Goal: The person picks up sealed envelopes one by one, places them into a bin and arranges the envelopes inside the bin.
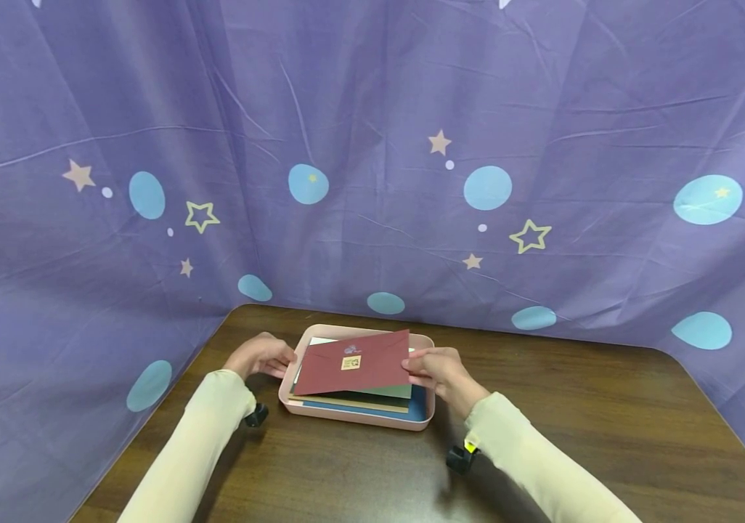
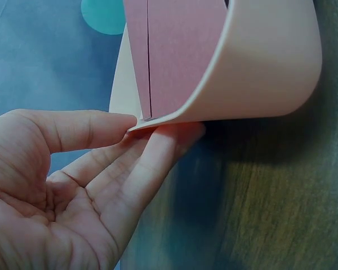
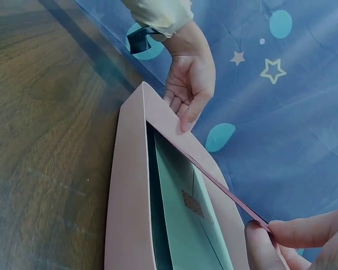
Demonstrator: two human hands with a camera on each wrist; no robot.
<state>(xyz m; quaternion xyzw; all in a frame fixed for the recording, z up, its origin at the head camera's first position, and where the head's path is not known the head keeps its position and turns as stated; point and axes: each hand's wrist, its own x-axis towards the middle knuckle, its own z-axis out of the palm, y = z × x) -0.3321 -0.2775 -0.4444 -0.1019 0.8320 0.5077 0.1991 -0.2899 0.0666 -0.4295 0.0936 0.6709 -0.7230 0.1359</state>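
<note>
A dark red envelope [image 1: 382,363] with a small cream label lies tilted across a shallow pink tray [image 1: 353,415]. Its right end is raised, and my right hand [image 1: 441,374] pinches that edge between thumb and fingers. At the tray's left side, my left hand [image 1: 260,356] grips the rim, thumb on top and fingers against the outside, as the left wrist view shows. Under the red envelope, a green envelope [image 3: 177,197] with a brownish sticker shows in the right wrist view. Tan and blue papers [image 1: 418,407] peek out lower; most of the stack is hidden.
The tray stands on a brown wooden table [image 1: 581,414], near its back left corner. A purple curtain [image 1: 379,240] with stars and blue dots hangs behind and at the sides. Dark wrist devices [image 1: 459,459] sit at both cuffs.
</note>
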